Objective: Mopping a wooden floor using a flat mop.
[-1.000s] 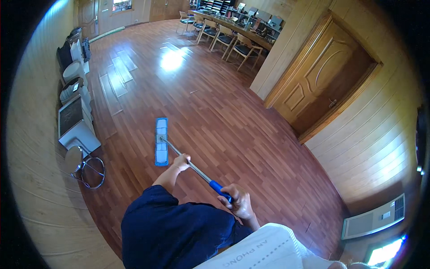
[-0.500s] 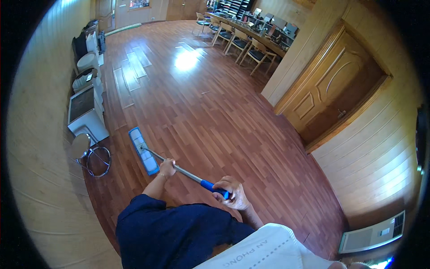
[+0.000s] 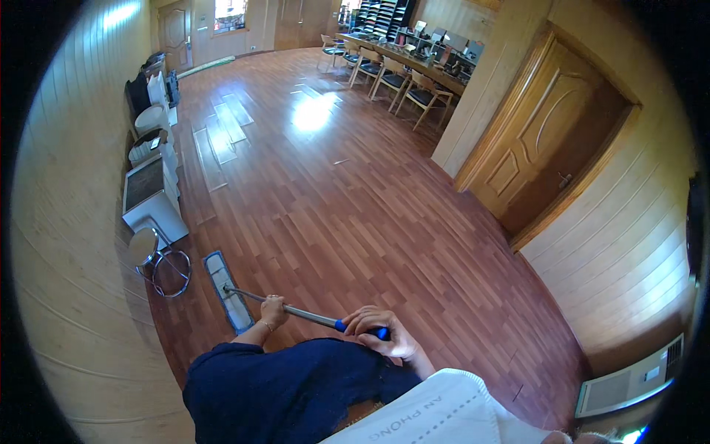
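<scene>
A flat mop (image 3: 220,275) with a long blue-edged head lies against the wood-look floor at the lower left. Its metal pole runs back toward me and ends in a blue grip. Partway down the pole, my left hand (image 3: 273,313) is closed around the metal. My right hand (image 3: 383,331) wraps the blue grip at the top end, covering most of it. The near end of the mop head comes close to my left forearm.
Left of the mop stands a round stool (image 3: 159,255) with a chrome ring base, beside a white cabinet (image 3: 154,198) along the wall. A wooden door (image 3: 551,140) is on the right, near a white wall unit (image 3: 629,377). Chairs (image 3: 423,96) line a long desk farther back.
The mop head has moved nearer to me and slightly left, and the pole lies flatter across the view. Both hands keep their hold. The view has shifted a little.
</scene>
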Available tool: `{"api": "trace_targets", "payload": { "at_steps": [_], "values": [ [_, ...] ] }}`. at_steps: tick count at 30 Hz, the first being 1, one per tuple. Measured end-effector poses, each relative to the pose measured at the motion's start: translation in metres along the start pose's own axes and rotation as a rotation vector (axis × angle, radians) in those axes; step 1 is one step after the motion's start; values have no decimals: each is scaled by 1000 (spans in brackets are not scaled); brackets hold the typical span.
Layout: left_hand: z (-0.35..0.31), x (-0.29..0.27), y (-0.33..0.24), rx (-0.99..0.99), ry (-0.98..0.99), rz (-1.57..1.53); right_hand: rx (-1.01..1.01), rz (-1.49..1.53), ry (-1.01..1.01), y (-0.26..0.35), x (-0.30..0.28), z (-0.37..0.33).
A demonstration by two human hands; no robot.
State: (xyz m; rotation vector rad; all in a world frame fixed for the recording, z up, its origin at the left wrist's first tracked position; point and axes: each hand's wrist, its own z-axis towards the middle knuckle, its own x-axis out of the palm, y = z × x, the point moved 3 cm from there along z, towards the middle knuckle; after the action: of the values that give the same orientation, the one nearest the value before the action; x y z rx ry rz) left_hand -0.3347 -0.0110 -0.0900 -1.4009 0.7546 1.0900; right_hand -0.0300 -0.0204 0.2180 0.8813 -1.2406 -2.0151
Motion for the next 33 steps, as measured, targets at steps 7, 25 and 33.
{"api": "trace_targets", "payload": {
  "at_steps": [7, 25, 33],
  "values": [
    [2, 23, -44, 275, 105, -49, 30, -143, -3, 47, -14, -42],
    [-32, 58, -313, 960, 363, -465, -200, -716, -305, 190, -16, -161],
    [-73, 16, -351, 956, 495, -378, -434, -606, -39, 207, -34, -192]
  ]
}}
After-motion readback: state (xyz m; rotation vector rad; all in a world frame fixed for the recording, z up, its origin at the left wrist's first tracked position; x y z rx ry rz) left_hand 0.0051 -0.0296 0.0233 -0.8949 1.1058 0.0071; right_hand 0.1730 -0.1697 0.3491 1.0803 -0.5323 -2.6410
